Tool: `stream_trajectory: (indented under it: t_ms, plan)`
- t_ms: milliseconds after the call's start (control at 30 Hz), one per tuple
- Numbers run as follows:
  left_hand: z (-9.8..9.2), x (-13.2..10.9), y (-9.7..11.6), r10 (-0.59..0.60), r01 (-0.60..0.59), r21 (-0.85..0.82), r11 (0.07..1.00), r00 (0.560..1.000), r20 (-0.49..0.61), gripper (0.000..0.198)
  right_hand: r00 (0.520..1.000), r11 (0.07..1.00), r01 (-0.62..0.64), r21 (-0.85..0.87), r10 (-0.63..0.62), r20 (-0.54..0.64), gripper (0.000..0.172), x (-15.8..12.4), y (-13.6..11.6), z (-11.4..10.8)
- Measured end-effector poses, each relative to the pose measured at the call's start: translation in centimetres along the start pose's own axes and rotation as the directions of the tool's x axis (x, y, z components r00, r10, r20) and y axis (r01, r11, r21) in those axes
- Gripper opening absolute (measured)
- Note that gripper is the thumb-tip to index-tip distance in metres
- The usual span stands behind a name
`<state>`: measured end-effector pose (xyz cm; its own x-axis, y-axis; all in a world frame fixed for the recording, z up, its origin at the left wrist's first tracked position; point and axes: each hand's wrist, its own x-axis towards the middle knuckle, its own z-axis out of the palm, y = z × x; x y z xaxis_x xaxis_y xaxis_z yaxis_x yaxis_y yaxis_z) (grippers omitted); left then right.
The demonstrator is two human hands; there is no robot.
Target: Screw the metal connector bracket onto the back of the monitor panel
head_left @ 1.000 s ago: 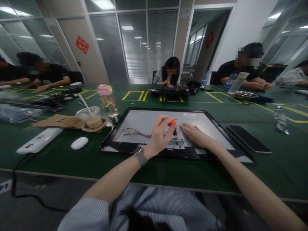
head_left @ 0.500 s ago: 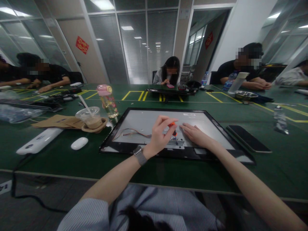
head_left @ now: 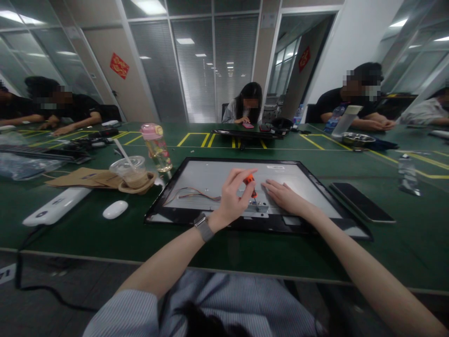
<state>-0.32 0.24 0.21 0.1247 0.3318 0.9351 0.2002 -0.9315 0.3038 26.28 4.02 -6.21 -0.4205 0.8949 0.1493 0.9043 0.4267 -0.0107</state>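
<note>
My left hand [head_left: 235, 195] pinches the orange and black handle of a small screwdriver [head_left: 250, 180]. The screwdriver stands nearly upright, its tip down at a metal bracket [head_left: 261, 208] near the close edge of a flat display panel [head_left: 210, 175]. Fingers stretched out, my right hand [head_left: 283, 196] lies flat on the panel's grey back, just right of the screwdriver. The panel has a black frame and lies on the green table [head_left: 196, 250]. Thin coloured wires [head_left: 198, 193] run across it toward the bracket, partly hidden behind my left hand.
Left of the panel are a white mouse [head_left: 115, 209], an iced drink cup [head_left: 131, 171], a pink-lidded bottle [head_left: 156, 147] and a white power strip [head_left: 56, 206]. A black phone [head_left: 363, 201] lies to the right. Several people sit around the table.
The fingers of my left hand have shifted slightly around the screwdriver handle, showing more of its orange part. My right hand stays in place on the panel.
</note>
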Motion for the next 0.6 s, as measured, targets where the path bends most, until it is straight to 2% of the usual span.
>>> stream_trajectory:
  t_ms: [300, 433, 600]
  plan:
    - [0.05, -0.07, -0.19, 0.047, -0.046, 0.031, 0.998, 0.998, -0.036, 0.022, 1.0, 1.0, -0.015, -0.016, 0.015, -0.005, 0.054, 0.12, 0.14, 0.53]
    - [0.07, 0.01, -0.05, 0.021, -0.02, 0.037, 0.999, 0.999, -0.037, 0.02, 0.999, 0.999, -0.033, 0.0, 0.033, 0.019, 0.054, 0.02, -0.07, 0.22]
    - [0.06, -0.04, -0.17, -0.021, 0.021, 0.022, 1.0, 1.0, -0.007, 0.028, 0.999, 0.999, -0.025, 0.02, 0.024, 0.026, 0.055, -0.06, -0.14, -0.09]
